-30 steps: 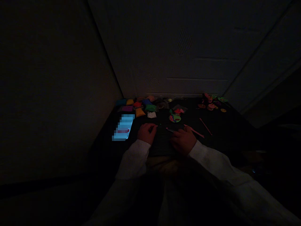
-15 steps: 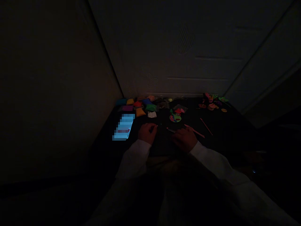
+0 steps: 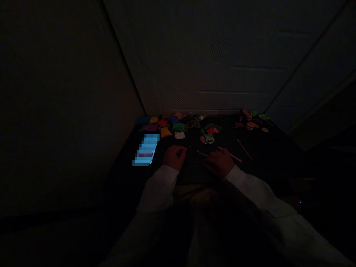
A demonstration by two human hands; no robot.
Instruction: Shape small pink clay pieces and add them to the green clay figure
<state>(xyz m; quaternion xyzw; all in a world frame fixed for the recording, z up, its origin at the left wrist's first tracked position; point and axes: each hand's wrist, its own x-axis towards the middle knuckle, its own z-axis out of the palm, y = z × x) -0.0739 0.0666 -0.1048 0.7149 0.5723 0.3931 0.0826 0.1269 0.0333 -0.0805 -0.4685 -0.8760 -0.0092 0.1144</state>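
Note:
In very dim light, my left hand [image 3: 174, 157] rests at the dark table, thumb and forefinger pinched together. Whatever sits in that pinch is too small and dark to name. A tiny pale speck [image 3: 190, 146] lies just beyond those fingertips. My right hand [image 3: 220, 162] is closed on a thin tool [image 3: 202, 153], which points left toward the left hand and has a small pinkish bit at its tip. Behind the hands is a round, light-green disc [image 3: 207, 139] with colourful figures on it. A pink flat stick [image 3: 233, 156] lies beside my right hand.
A lit phone [image 3: 147, 150], its screen pixelated, lies at the left. Several coloured packets, among them an orange one [image 3: 166, 132] and a white one [image 3: 180, 135], line the back. Colourful shaped pieces [image 3: 250, 124] sit at the back right, near another thin pink stick [image 3: 244, 149].
Both hands stay nearly in place. The left fingers have shifted slightly, and my right hand has moved a touch to the right.

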